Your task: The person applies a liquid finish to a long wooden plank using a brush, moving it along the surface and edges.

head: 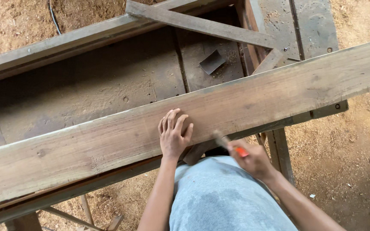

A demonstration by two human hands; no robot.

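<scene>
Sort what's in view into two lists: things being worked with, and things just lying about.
In use:
- long wooden plank, lying across the workbench
- left hand, flat on the plank
- right hand, gripping an orange-handled tool, blurred, kind unclear

Lying about:
- small dark folded sheet on the bench
- loose wooden strip across the bench
- black cable on the sawdust floor

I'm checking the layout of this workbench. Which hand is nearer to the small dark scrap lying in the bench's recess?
Left. The left hand lies flat on the long plank, below the scrap. The right hand, gripping an orange-handled tool, is off the plank's near edge, farther away.
</scene>
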